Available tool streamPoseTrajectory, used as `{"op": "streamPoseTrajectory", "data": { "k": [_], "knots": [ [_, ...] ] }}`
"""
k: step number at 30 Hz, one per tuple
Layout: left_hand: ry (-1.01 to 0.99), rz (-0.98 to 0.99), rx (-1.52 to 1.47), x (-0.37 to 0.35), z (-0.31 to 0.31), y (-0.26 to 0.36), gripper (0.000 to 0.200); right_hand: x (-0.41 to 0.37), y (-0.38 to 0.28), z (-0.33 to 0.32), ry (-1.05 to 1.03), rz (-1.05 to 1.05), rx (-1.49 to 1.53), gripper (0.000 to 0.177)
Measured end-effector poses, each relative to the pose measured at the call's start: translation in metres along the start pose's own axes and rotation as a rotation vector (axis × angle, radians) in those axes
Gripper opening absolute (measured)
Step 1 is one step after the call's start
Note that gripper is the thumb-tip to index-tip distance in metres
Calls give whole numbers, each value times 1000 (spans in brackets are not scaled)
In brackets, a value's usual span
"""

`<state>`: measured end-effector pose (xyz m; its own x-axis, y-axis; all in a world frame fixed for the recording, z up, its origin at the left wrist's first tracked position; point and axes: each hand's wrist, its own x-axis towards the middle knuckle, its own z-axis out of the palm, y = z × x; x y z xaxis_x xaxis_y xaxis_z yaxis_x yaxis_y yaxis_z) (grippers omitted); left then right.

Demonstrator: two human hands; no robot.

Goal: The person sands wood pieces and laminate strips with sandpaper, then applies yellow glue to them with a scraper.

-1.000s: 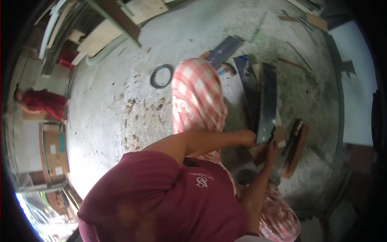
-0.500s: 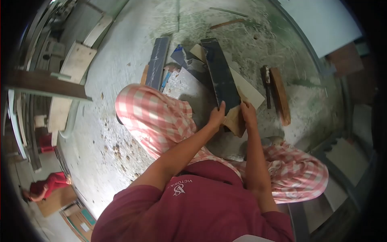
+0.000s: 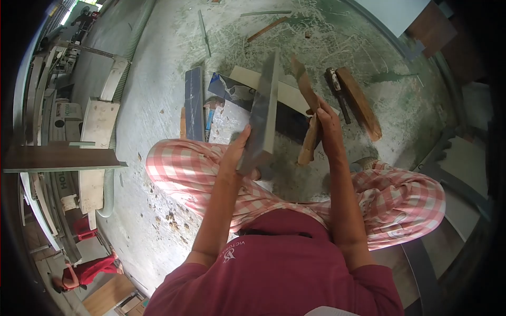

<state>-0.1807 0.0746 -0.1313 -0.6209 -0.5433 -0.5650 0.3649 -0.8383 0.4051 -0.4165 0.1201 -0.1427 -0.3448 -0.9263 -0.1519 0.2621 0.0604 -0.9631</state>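
I've got hands apart, left hand (image 3: 238, 149) gripping the long dark flat board (image 3: 262, 108) near its body-side end, long axis pointing away, right hand (image 3: 330, 129) holding the bent brown strip (image 3: 304, 87) alongside.

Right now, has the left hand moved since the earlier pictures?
Yes: the left hand, holding the dark board, is further left, closer to the blue-handled hammer.

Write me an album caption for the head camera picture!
Left hand holding a long grey board, right hand a bent brown sheet.
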Motion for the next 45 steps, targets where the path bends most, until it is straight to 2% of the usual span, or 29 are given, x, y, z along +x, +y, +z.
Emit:
{"op": "streamPoseTrajectory", "data": {
  "k": [1,2,3,4,6,7,8,9,10,11,12,14,15,16,18,19,20,22,29,31,32,34,38,40,45],
  "knots": [
    [6,3,-11,-6,-6,4,41,-4,-15,5,-78,-55,-41,56],
    [-115,-44,-26,-11,-12,7,39,-8,-30,10,-162,-109,-86,56],
    [-240,-84,-39,-13,-16,6,37,-10,-40,15,-295,-252,-138,54],
    [-242,-69,-53,-16,-6,4,37,-14,-52,22,-427,-398,-186,53],
    [-143,60,-309,-29,16,-3,36,-32,-80,40,-601,-496,-267,43],
    [90,357,305,-29,2,-13,37,-38,-87,49,-621,-501,-277,43],
    [90,376,286,-27,-9,-17,37,-44,-93,56,-659,-523,-408,43],
    [-1,252,74,-31,-3,-14,38,-45,-97,60,-705,-552,-539,44],
    [-89,141,-126,-38,2,-7,39,-42,-95,64,-745,-572,-533,44],
    [164,178,-140,-40,15,-8,35,-38,-88,66,-676,-596,-533,42],
    [178,214,-153,-38,11,-7,35,-34,-81,67,-602,-616,-531,44],
    [65,-73,-204,-29,0,0,40,-18,-67,66,-516,-542,-589,43],
    [160,-94,-72,-30,13,5,36,-6,-56,63,-468,-516,-626,42],
    [166,-55,-81,-27,13,6,36,8,-41,58,-451,-472,-621,42],
    [266,-123,-141,-25,-1,8,34,32,-24,57,-470,-451,-600,41],
    [43,-73,-229,-31,-4,12,36,39,-22,57,-454,-422,-633,40],
    [49,-47,-235,-38,-6,15,36,44,-19,56,-434,-388,-668,39],
    [280,69,-373,-64,26,32,37,50,-15,54,-459,-402,-673,39],
    [221,176,-318,-94,5,59,41,39,5,54,-373,-395,-710,38],
    [87,254,-308,-94,17,64,44,36,13,54,-324,-360,-717,37],
    [84,252,-303,-95,26,65,44,36,17,54,-318,-361,-715,37],
    [256,349,-147,-103,56,68,45,31,26,54,-342,-283,-689,38],
    [196,374,68,-86,46,64,44,23,34,58,-322,-271,-662,39],
    [329,354,147,-82,44,58,38,20,35,59,-279,-281,-655,40],
    [304,423,289,-79,44,54,30,20,42,60,-218,-356,-670,39]
  ]
}}
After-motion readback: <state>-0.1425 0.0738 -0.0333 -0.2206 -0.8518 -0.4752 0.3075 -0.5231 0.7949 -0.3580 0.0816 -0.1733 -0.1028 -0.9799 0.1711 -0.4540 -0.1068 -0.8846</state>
